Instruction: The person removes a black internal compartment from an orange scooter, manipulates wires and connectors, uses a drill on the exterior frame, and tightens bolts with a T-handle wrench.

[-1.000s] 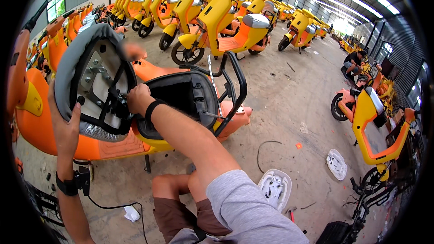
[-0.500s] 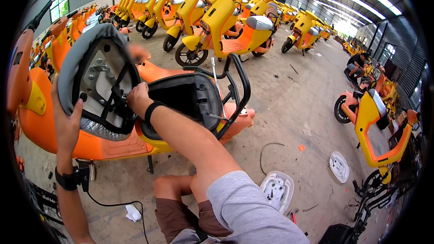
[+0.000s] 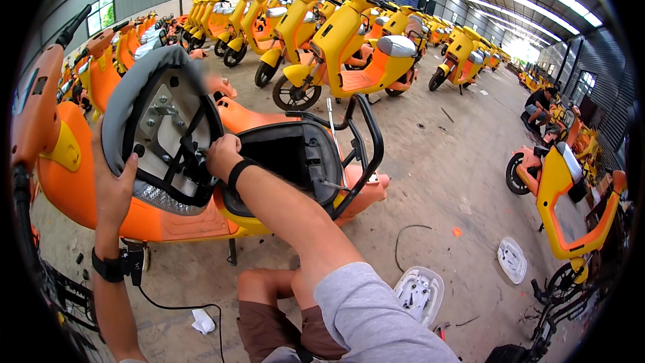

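A scooter seat point(image 3: 156, 119) with a grey cover is raised over an orange and yellow scooter point(image 3: 141, 223), its underside toward me. Bolts, a metal bracket and crossing black straps show on that underside. My left hand point(image 3: 115, 185) grips the seat's left edge, thumb on the underside and fingers behind the cover. At the seat's right edge, beside the straps, my right hand point(image 3: 224, 157) has its fingers curled together; what lies between them is hidden. Just right of that hand is the open black storage bin point(image 3: 295, 161) of the scooter.
A black rear rack point(image 3: 373, 154) rises behind the bin. On the floor lie white plastic shells point(image 3: 420, 294), a black hose point(image 3: 398, 247) and white paper point(image 3: 203, 321). Rows of yellow scooters point(image 3: 336, 47) stand beyond. A person point(image 3: 537, 104) sits at the far right.
The whole view has shifted slightly, so everything appears a little farther right and lower. Both hands keep their places on the seat, with barely any visible movement.
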A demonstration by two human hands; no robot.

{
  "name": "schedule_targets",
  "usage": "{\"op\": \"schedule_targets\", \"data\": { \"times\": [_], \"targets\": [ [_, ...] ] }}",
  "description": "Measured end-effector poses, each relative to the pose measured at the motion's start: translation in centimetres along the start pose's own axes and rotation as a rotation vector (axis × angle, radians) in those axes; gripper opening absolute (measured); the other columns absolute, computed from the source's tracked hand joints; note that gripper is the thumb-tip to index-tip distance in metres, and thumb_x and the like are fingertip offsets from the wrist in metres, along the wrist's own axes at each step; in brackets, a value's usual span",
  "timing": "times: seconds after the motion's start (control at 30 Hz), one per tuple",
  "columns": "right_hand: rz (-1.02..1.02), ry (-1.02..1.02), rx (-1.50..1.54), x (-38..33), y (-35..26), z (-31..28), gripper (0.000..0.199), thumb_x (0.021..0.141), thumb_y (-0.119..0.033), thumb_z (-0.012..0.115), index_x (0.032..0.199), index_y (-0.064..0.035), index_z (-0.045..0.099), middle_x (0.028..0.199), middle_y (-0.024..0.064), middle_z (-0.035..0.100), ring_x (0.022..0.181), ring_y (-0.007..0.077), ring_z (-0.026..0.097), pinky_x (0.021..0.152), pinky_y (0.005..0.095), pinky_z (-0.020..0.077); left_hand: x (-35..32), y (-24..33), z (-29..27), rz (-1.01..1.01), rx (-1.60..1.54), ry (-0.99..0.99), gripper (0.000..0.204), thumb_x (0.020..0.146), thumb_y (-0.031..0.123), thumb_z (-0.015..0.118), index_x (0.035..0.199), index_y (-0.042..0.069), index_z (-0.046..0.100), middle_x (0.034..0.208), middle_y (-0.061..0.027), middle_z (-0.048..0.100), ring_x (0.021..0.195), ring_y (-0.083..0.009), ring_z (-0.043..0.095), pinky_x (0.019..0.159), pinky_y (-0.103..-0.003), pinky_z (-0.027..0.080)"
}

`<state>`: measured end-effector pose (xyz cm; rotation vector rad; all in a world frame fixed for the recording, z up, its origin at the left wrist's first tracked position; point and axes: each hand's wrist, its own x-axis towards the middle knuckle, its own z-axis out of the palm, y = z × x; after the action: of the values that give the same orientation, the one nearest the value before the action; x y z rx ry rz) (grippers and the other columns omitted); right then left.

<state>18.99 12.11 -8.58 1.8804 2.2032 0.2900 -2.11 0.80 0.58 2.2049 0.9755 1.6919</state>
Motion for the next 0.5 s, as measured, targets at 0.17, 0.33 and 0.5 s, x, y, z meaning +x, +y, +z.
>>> {"op": "schedule_targets", "data": {
  "times": [0.17, 0.33, 0.5],
  "targets": [
    [0.046, 0.073, 0.097, 1.3, 0.2, 2.0, 0.02, 0.081, -0.017, 0.065, 0.099, -0.0189, 0.075, 0.092, -0.0066, 0.07, 0.076, 0.0151, 0.068, 0.041, 0.0321, 0.0382, 0.2, 0.4, 0.7, -0.001, -0.022, -0.025, 0.072, 0.087, -0.001, 0.057, 0.15, 0.011, 0.025, 0.143, -0.0149, 0.038, 0.13, -0.0258, 0.041, 0.109, -0.035, 0.033],
    [0.07, 0.065, 0.151, 1.4, -0.4, 1.9, 0.02, 0.084, -0.021, 0.063, 0.101, -0.0208, 0.073, 0.1, -0.0067, 0.07, 0.084, 0.0155, 0.067, 0.047, 0.0389, 0.0387, 0.1, 0.8, 0.6, -0.002, -0.003, -0.009, 0.075, 0.085, -0.005, 0.059, 0.15, 0.01, 0.024, 0.143, -0.0169, 0.037, 0.131, -0.028, 0.042, 0.109, -0.035, 0.034],
    [0.097, 0.017, 0.141, 0.0, -0.8, 1.0, 0.023, 0.088, -0.025, 0.058, 0.104, -0.021, 0.073, 0.101, -0.006, 0.071, 0.086, 0.0158, 0.068, 0.047, 0.0381, 0.0374, 0.6, 1.6, 0.1, -0.022, 0.045, -0.031, 0.077, 0.082, -0.003, 0.061, 0.149, 0.007, 0.025, 0.143, -0.0197, 0.036, 0.13, -0.0302, 0.041, 0.107, -0.036, 0.035]
  ]
}}
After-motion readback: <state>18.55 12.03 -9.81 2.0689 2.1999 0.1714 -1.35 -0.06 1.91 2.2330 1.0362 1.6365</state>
